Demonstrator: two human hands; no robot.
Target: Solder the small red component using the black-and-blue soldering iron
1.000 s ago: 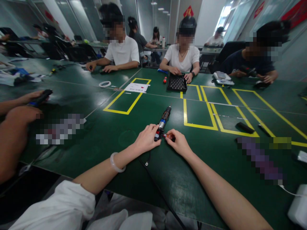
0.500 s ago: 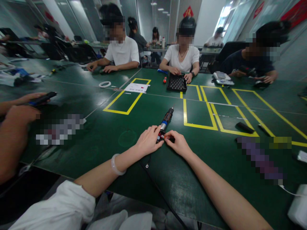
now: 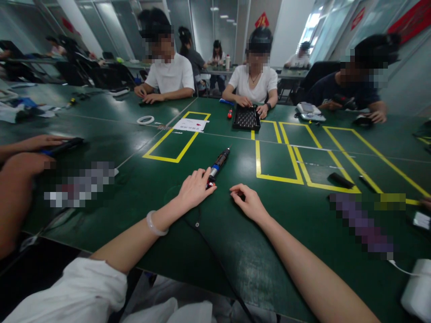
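Note:
My left hand (image 3: 194, 190) lies over the rear of an electric screwdriver (image 3: 218, 164) on the green table and holds it, its fingers closed around it. The screwdriver has a thin bit pointing away from me, a black body, a blue band and a silver section. Red and dark parts show at its rear beside my thumb; the rest is under my hand. My right hand (image 3: 249, 202) is to the right, apart from the tool, with thumb and fingers curled together. Whatever is between those fingertips is too small to make out. A black cable (image 3: 215, 260) with a small ring terminal (image 3: 197, 224) trails toward me.
Yellow tape rectangles (image 3: 279, 175) mark the green table (image 3: 188, 269). Across it, a co-worker handles a black compartment tray (image 3: 247, 118). A white tape roll (image 3: 145, 120) and paper sheet (image 3: 189, 124) lie farther off. At left, another person's hand rests on a dark tool (image 3: 67, 146).
My left hand has slid left with the screwdriver, which is tilted more to the right. My right hand has come away from the tool's rear, leaving a gap between them.

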